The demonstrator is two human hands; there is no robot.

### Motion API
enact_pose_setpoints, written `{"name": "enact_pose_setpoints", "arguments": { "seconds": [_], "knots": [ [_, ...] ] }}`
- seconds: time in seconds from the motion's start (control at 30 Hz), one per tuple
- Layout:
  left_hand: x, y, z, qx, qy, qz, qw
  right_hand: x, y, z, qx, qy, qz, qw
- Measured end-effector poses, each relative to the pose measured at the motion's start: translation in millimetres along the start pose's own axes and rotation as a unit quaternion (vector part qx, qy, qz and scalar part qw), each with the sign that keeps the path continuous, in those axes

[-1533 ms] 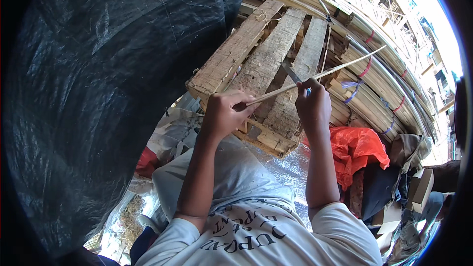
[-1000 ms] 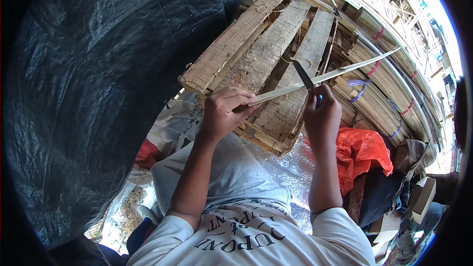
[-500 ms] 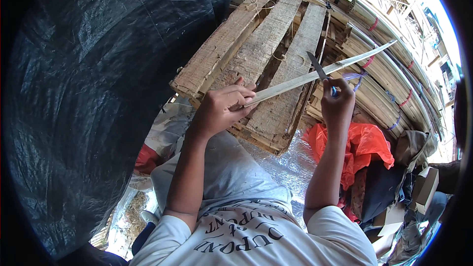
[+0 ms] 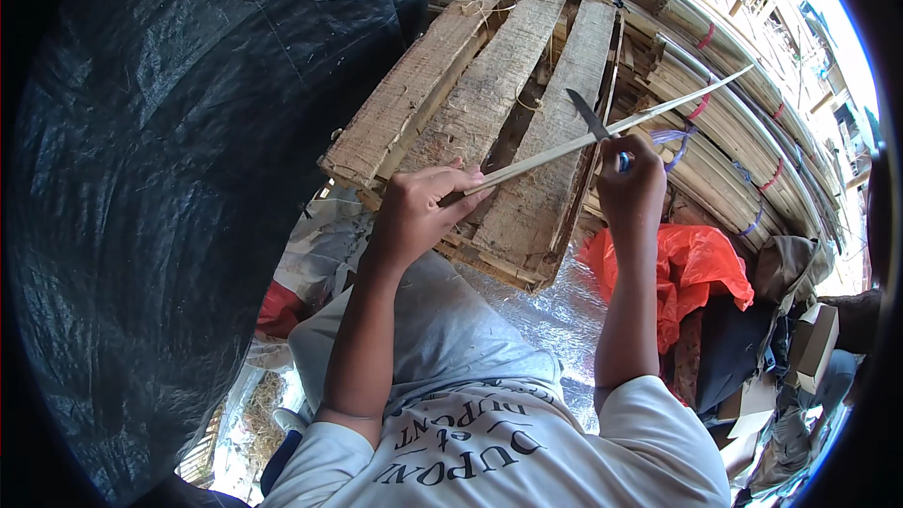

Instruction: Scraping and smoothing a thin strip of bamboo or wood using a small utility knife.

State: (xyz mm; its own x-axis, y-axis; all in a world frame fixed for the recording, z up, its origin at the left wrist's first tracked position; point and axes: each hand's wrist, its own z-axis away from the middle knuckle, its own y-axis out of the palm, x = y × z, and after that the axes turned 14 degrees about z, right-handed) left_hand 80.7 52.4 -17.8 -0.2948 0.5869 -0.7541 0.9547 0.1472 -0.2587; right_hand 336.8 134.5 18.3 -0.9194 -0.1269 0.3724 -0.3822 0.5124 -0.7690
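A long, pale wooden strip point(image 4: 543, 160) slants from my left hand up to the far right, tapering toward its far end. My left hand point(image 4: 420, 207) is closed round its near end. In my right hand point(image 4: 632, 177) is a knife point(image 4: 587, 113), its dark blade pointing up and left and crossing the strip about midway. A bit of blue shows at the handle within the fist. Blade and strip appear to touch. Beneath both hands lies a rough wooden slatted crate point(image 4: 470, 99) with gaps between its boards.
A dark plastic tarp point(image 4: 188, 179) hangs along the left. Bundled wooden strips point(image 4: 724, 146), tied with red and purple cords, are stacked behind and to the right. A red plastic bag point(image 4: 696, 273) and an open cardboard box point(image 4: 814, 348) lie at the right.
My right hand and the knife have moved left and slightly down along the strip, toward my left hand. The strip has turned to show a narrower face.
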Motion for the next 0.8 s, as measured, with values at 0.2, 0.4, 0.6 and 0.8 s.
{"name": "enact_pose_setpoints", "arguments": {
  "seconds": [0.2, 0.4, 0.6, 0.8],
  "knots": [
    [2, 1, 2, -0.014, 0.005, -0.02, 1.0, 35, -18, 14, 0.141, 0.011, -0.037, 0.989],
    [2, 1, 5, -0.016, -0.004, -0.01, 1.0, 36, -10, 22, 0.066, -0.034, 0.031, 0.997],
    [0, 3, 3, -0.015, -0.022, 0.005, 1.0, 17, -11, 9, 0.077, 0.021, 0.015, 0.997],
    [-1, -5, 3, -0.01, -0.026, 0.011, 1.0, 8, -14, -1, 0.051, 0.022, 0.069, 0.996]
  ]
}}
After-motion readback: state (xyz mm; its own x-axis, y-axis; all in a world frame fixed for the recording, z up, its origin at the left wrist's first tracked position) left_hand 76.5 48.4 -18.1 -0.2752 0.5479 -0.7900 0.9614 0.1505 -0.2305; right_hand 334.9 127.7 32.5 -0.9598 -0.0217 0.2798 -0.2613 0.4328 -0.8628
